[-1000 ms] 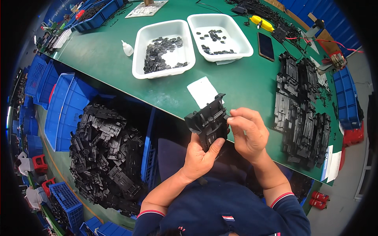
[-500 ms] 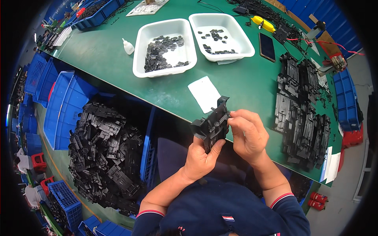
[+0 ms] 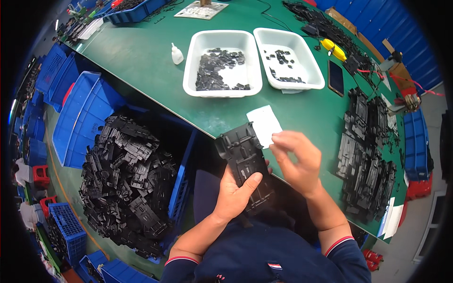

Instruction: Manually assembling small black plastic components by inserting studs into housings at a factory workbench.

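Note:
My left hand [image 3: 232, 197] grips a long black plastic part [image 3: 244, 162] with raised ribs and clips, its thumb pressed on the broad face. The part is tilted in front of me, just off the table's edge. Close to its upper right side is my right hand [image 3: 300, 165], with thumb and forefinger pinched together. Whatever sits between those fingertips, if anything, is too small to make out. Behind the hands a white paper sheet [image 3: 264, 121] lies on the green table [image 3: 155, 78], partly covered by the part's corner and my fingers.
Two white tubs [image 3: 222, 93] [image 3: 302, 86] hold small black pieces. Nearby are a white squeeze bottle [image 3: 177, 55], a phone [image 3: 336, 78] and a yellow tool [image 3: 333, 49]. Similar black parts [image 3: 358, 165] lie in rows at right. A heap of them [image 3: 127, 184] fills a blue crate at left.
The black part has turned from edge-on so that its ribbed broad face shows. My right hand, earlier at the part's side, has come slightly away from it. The whole view has shifted a little.

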The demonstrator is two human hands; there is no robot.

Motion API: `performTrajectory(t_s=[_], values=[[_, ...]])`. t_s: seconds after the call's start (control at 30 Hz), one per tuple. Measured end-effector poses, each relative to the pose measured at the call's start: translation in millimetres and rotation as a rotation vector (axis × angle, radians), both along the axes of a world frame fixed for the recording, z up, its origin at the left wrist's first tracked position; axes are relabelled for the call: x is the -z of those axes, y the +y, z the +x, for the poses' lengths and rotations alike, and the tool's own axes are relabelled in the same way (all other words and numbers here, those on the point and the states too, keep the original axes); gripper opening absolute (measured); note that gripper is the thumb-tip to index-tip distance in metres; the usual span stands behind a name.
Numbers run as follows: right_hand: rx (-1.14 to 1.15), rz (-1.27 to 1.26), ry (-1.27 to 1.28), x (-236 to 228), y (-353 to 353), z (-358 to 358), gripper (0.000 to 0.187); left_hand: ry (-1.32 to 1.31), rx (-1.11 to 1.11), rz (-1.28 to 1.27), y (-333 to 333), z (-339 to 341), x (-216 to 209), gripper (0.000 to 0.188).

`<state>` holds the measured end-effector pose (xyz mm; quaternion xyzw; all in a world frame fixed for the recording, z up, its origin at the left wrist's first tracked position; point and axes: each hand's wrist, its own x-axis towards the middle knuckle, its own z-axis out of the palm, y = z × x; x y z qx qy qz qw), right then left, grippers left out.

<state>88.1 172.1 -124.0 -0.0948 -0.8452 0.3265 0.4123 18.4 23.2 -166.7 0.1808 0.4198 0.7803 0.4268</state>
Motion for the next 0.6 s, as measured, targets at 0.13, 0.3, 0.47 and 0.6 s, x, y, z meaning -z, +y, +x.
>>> performTrajectory(t_s=[0.13,0.3,0.47,0.6], values=[[-0.006,-0.011,-0.093,-16.1,39.5,-62.5,0.015,-0.102,-0.037,0.002,-12.9,-14.7,4.1,0.041],[0.078,0.23,-0.697,-6.7,100.0,-163.1,0.019,-0.138,-0.105,0.017,-29.0,-25.3,10.0,0.042],[0.126,0.551,-1.259,-19.8,84.3,-206.6,0.022,-0.154,-0.157,0.0,-42.3,-33.0,10.6,0.042],[0.102,0.541,-1.276,-8.0,84.4,-214.1,0.024,-0.091,-0.182,0.006,-44.2,-34.9,17.1,0.043]])
